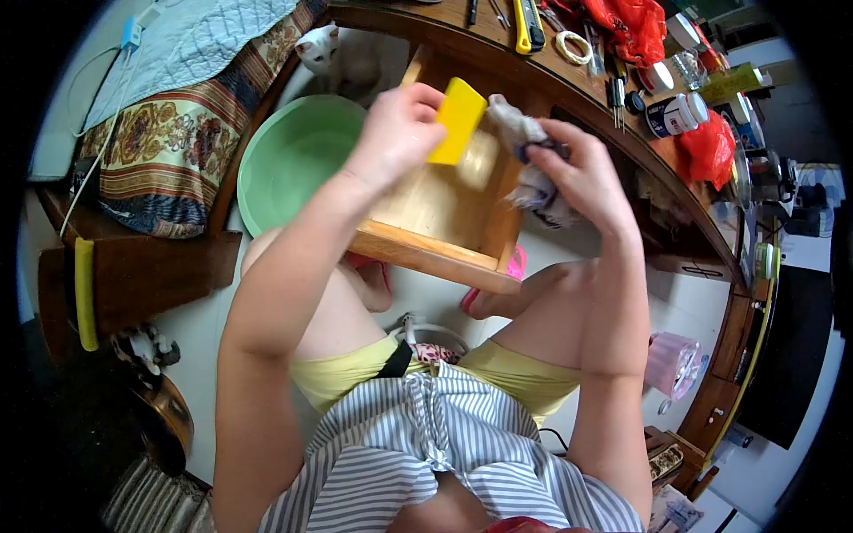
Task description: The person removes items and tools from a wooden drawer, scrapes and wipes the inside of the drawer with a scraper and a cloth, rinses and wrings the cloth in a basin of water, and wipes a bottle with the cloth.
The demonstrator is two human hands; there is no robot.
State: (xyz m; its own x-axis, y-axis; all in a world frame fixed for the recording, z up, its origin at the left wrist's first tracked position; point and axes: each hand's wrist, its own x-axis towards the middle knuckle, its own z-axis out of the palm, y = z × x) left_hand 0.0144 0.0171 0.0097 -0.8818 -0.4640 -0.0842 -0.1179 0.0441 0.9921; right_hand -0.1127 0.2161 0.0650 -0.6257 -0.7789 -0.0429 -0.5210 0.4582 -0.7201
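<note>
My left hand point(404, 129) grips a flat yellow rectangular piece point(458, 123) by its left edge; its exact kind does not show. A crumpled grey-white cloth point(533, 182) is bunched in my right hand point(586, 169), its lower end hanging loose. Both hands are above a pulled-out wooden drawer point(435, 251), the yellow piece over its middle and the cloth over its right side. The bare wood of the drawer bottom shows between them.
A green basin point(284, 169) stands left of the drawer, with a white cat point(333, 58) behind it. The desk top point(480, 31) holds a yellow utility knife point(530, 27), jars and red bags point(635, 31). Another cat point(147, 346) is on the floor at left. A pink bin point(673, 364) stands right.
</note>
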